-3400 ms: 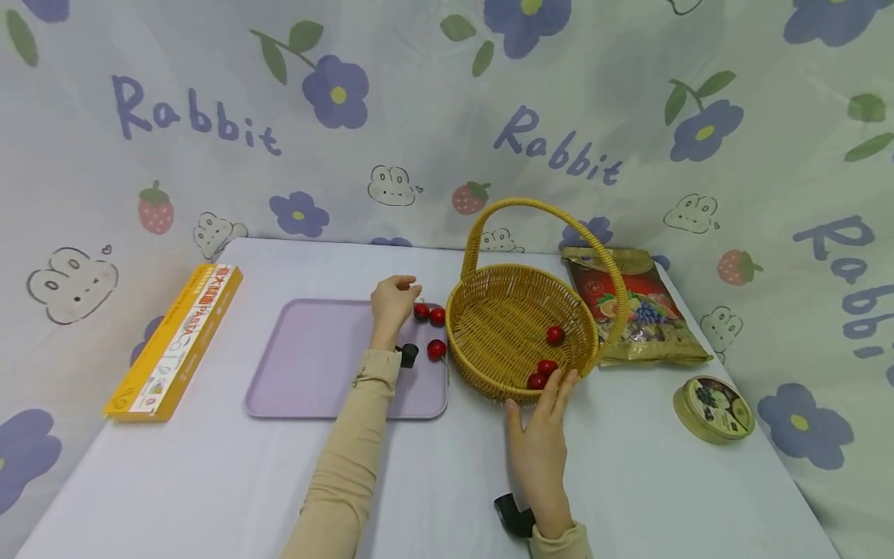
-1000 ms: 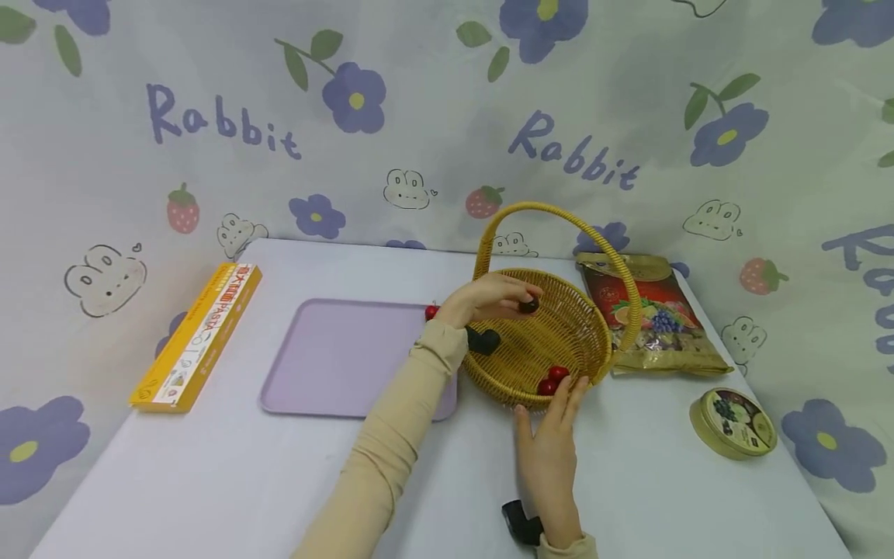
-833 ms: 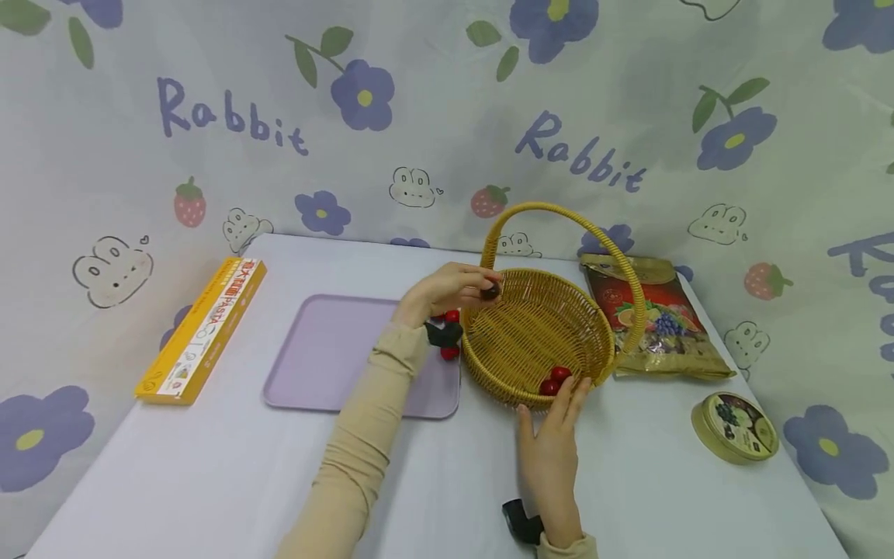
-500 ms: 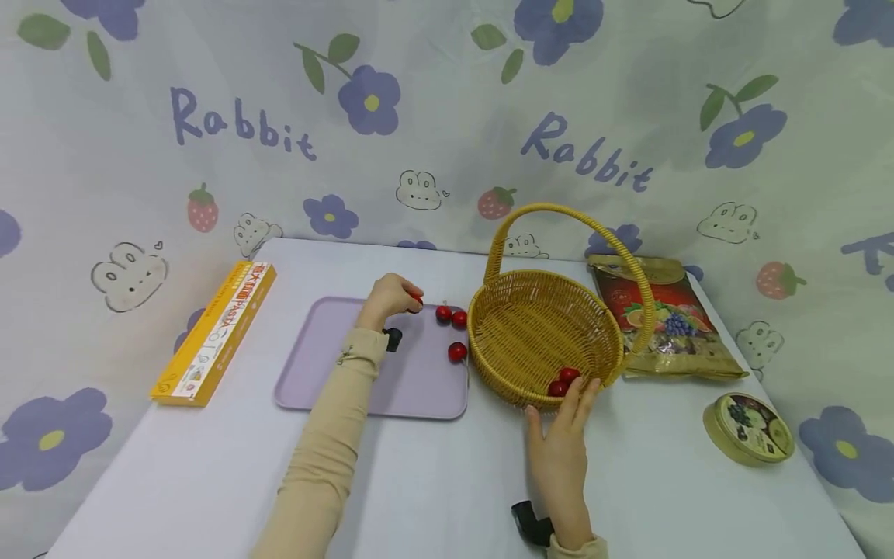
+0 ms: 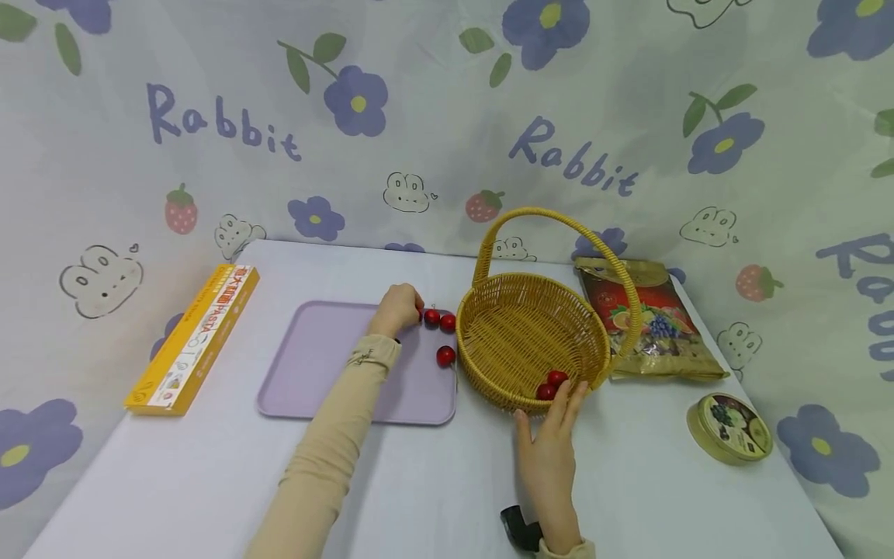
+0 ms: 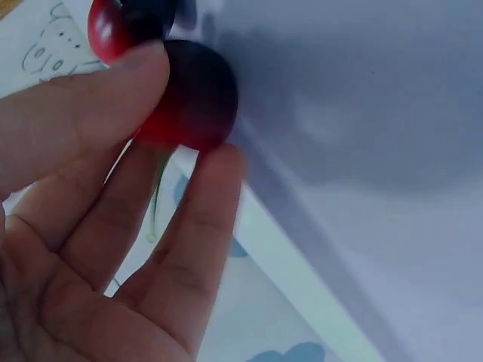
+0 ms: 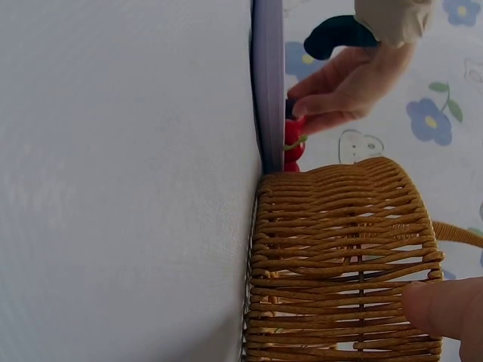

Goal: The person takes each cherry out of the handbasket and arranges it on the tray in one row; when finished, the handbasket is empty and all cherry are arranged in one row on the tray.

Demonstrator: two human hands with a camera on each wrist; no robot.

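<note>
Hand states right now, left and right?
Left hand: pinching a red cherry.
Right hand: open, touching the wicker basket at its near rim.

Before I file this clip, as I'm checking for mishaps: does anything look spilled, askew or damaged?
Nothing stands out. The basket stands upright with two cherries inside, three more rest on the lilac tray, and the left hand pinches another. The pasta box lies slanted but shows no visible damage.

Six cherries (image 5: 445,356), one basket (image 5: 531,326), one tray (image 5: 307,365), one box (image 5: 192,341), one bag (image 5: 653,318), one tin (image 5: 729,428)
</note>
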